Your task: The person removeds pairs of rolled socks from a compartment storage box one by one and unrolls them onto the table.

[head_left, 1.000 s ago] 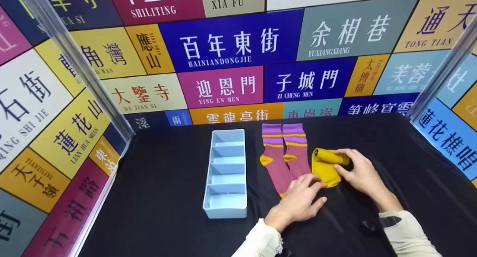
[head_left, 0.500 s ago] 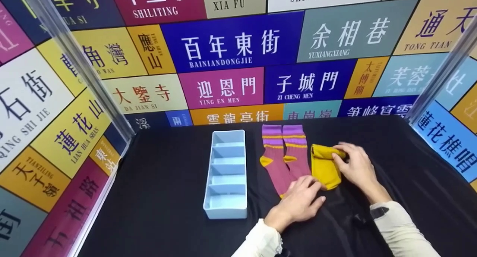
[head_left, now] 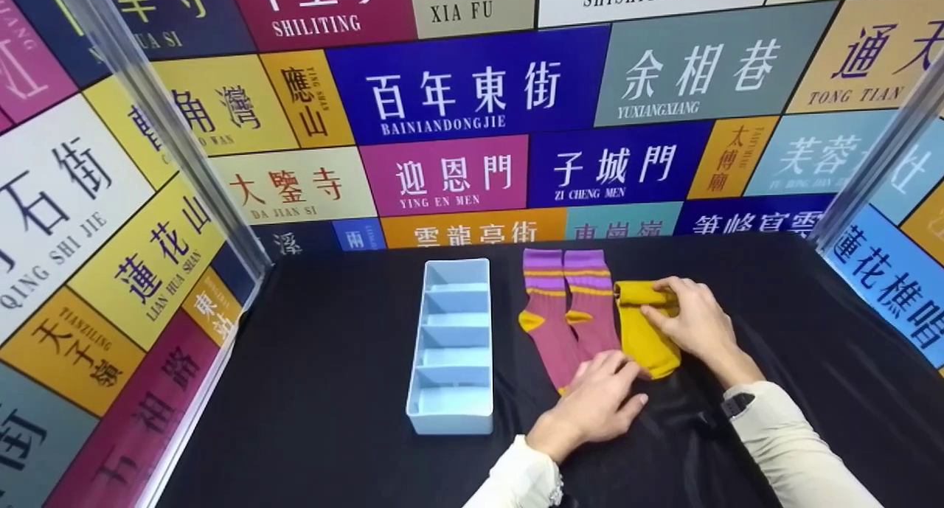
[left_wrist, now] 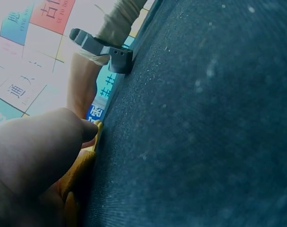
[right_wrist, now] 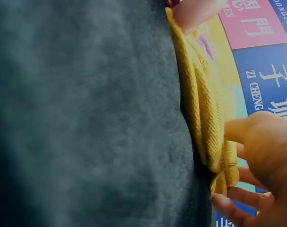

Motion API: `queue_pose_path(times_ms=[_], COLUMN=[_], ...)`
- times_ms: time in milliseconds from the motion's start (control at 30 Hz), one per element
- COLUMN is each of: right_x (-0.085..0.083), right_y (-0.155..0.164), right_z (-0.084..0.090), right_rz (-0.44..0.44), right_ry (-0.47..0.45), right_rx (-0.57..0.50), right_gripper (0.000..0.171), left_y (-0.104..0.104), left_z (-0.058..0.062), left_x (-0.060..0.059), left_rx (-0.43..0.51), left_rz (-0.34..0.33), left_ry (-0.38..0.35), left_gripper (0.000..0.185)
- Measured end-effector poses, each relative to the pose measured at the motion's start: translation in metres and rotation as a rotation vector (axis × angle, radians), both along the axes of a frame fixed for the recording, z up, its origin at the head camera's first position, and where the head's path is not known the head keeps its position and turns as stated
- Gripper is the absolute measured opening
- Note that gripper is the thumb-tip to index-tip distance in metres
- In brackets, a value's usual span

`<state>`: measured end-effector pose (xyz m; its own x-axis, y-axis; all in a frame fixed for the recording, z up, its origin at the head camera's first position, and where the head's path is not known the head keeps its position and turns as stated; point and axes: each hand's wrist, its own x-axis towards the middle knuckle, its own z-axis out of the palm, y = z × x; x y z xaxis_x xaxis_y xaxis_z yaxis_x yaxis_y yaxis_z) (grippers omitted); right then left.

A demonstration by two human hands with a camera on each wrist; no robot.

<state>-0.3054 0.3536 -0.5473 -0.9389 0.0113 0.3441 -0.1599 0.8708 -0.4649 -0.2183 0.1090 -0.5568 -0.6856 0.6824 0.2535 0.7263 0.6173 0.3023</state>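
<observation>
A yellow folded sock bundle (head_left: 649, 342) lies flat on the black cloth in the head view, with a folded-over band at its far end. My right hand (head_left: 697, 320) grips that far end, thumb on the near side and fingers round the outer edge. In the right wrist view, the thumb and fingers of the right hand (right_wrist: 264, 161) close about the yellow knit (right_wrist: 200, 94). My left hand (head_left: 594, 401) rests with relaxed fingers on the near end of the yellow bundle, beside the toes of two mauve socks (head_left: 549, 331) with purple striped cuffs.
Left of the mauve socks stands a light blue organiser box (head_left: 451, 419) with several compartments in a row. Black cloth (head_left: 332, 390) covers the table. Walls with coloured street-name panels (head_left: 472, 88) and clear corner posts (head_left: 214, 176) enclose the back and sides.
My right hand has shifted slightly left and away with the far end of the yellow bundle. The rolled far end looks flatter and the bundle longer. My left hand stays nearly still.
</observation>
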Motion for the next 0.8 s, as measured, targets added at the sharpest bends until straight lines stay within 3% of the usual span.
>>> queue_pose_path(times_ms=[167, 267, 567, 800], right_x=[-0.005, -0.009, -0.019, -0.025], right_y=[-0.001, -0.004, -0.012, -0.014], right_z=[0.002, 0.002, 0.004, 0.003], right_rz=[-0.024, -0.061, -0.107, -0.059], right_ry=[-0.036, -0.026, 0.111, 0.025], right_rx=[0.007, 0.001, -0.013, 0.069], right_gripper=[0.034, 0.029, 0.019, 0.033], left_y=[0.0, 0.0, -0.001, -0.003], left_z=[0.0, -0.001, 0.0, 0.001], left_x=[-0.001, -0.001, 0.0, -0.002], left_rx=[-0.034, -0.055, -0.066, -0.038], left_rz=[0.007, -0.006, -0.024, -0.033], left_ry=[0.01, 0.007, -0.013, 0.003], left_gripper=[0.048, 0.046, 0.044, 0.035])
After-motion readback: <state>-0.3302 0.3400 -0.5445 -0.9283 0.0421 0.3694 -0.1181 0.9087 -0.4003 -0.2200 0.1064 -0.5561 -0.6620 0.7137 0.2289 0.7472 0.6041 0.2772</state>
